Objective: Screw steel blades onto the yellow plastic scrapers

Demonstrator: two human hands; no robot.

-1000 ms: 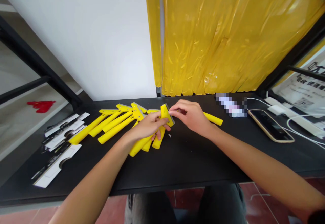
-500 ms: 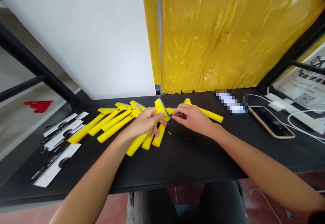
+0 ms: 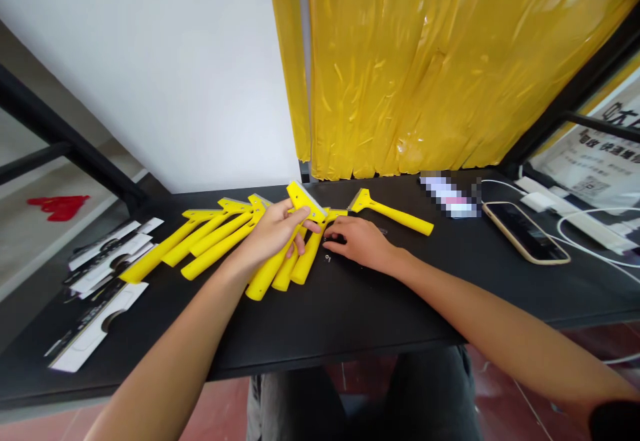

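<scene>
My left hand is wrapped round a yellow scraper, its wide head tilted up and its handle slanting down toward me. The thumb lies on the head beside small dark holes or screws. My right hand is low over the black table, thumb and forefinger closing on a tiny screw-like piece. Another small metal piece lies just below those fingertips. More yellow scrapers lie under and beside the held one. To the left, several others rest side by side, heads pointing away.
One yellow scraper lies beyond my right hand. Black-and-white cards are piled at the left. A phone, a blurred-out item, a white power strip and cables are on the right. Yellow plastic sheeting hangs behind the table.
My right hand has moved from the held scraper's head down to the tiny piece on the table. The left hand keeps the scraper, slightly raised. The view has shifted a little.
</scene>
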